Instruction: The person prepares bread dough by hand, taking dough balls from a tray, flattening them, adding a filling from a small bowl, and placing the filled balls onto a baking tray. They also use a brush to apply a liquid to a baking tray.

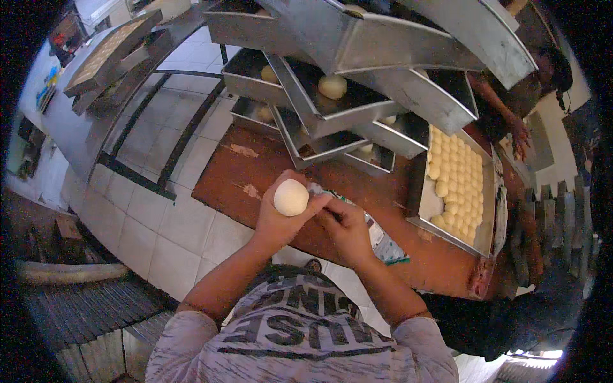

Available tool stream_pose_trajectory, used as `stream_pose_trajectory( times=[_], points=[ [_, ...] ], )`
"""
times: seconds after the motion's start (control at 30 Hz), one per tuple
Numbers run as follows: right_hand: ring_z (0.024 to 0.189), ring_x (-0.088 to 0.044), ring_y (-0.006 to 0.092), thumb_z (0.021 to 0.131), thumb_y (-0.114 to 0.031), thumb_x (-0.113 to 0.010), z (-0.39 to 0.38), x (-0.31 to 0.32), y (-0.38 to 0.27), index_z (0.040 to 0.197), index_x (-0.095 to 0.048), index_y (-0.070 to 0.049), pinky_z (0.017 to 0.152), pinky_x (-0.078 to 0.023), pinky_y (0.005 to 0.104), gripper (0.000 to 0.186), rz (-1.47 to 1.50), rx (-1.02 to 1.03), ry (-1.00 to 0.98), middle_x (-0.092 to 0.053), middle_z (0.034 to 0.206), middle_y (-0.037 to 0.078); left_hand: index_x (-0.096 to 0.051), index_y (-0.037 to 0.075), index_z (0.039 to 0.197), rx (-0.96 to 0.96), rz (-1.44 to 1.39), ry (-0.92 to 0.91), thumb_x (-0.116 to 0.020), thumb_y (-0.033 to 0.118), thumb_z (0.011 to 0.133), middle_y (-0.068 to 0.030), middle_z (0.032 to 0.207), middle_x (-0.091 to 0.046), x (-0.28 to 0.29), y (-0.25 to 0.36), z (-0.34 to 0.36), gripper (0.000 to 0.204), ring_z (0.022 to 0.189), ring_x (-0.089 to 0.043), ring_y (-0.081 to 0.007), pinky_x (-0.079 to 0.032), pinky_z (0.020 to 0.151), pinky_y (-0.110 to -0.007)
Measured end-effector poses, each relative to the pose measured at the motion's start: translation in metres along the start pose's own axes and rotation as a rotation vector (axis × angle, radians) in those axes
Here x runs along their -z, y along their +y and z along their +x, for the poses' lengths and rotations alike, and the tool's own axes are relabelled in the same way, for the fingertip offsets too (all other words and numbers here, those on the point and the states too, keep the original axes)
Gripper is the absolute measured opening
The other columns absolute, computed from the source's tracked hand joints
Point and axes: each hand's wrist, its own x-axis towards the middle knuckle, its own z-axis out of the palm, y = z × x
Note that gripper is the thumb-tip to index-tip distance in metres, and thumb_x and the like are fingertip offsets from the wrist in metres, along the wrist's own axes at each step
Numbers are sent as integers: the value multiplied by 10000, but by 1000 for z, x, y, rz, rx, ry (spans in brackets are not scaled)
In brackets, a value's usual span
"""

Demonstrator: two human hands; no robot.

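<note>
My left hand (278,220) is closed round a smooth, pale dough ball (291,197), whose rounded top shows between the fingers and thumb. My right hand (346,231) is beside it, its fingers curled in and pressed together near the left thumb. Whatever those fingers hold, if anything, is hidden. Below and behind the right hand, a white printed plastic bag (385,245) with green edges lies on the brown table (255,167). To the right is a deep metal tray (452,240) with rows of small dough balls (458,175).
Metal pans (357,118) are stacked crosswise at the far side, some with a larger dough ball (332,87) inside. Another person's hand (520,137) is at the far right. More trays (112,54) stand at the far left, above a tiled floor (153,230).
</note>
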Motion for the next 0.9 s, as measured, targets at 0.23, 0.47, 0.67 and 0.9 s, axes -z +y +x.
stream_pose_trajectory(
  times=[0.23,0.47,0.67,0.9],
  points=[
    [1127,-408,404,792,-141,-580,-7,-10,-46,1198,-486,-87,937,-356,461,420,-793,639,16,-417,1252,224,-576,19,897,-405,597,-56,-686,136,601,-122,825,-566,15,5,8,336,832,-543,-309,-418,743,-408],
    [1019,-492,337,680,-163,-692,13,22,-139,1100,-549,-91,852,-427,398,450,-852,616,-447,-495,1117,173,-510,22,1092,-333,306,-403,-687,260,668,-148,903,-557,18,78,29,518,848,-541,-327,-412,796,-402],
    [959,-545,315,629,-385,-683,59,77,-283,1000,-602,-90,806,-459,372,481,-660,922,-355,-534,1021,229,-470,56,1175,51,449,-271,-667,307,760,-211,1034,-526,110,35,65,523,953,-526,-327,-426,819,-400],
    [909,-553,174,743,-217,-605,235,79,-418,1083,-565,-28,819,-434,290,391,-1093,879,229,-579,1003,98,-495,20,1121,-114,1262,-327,-565,278,777,-216,1015,-482,183,-51,69,436,937,-489,-366,-423,800,-440]
  ],
)
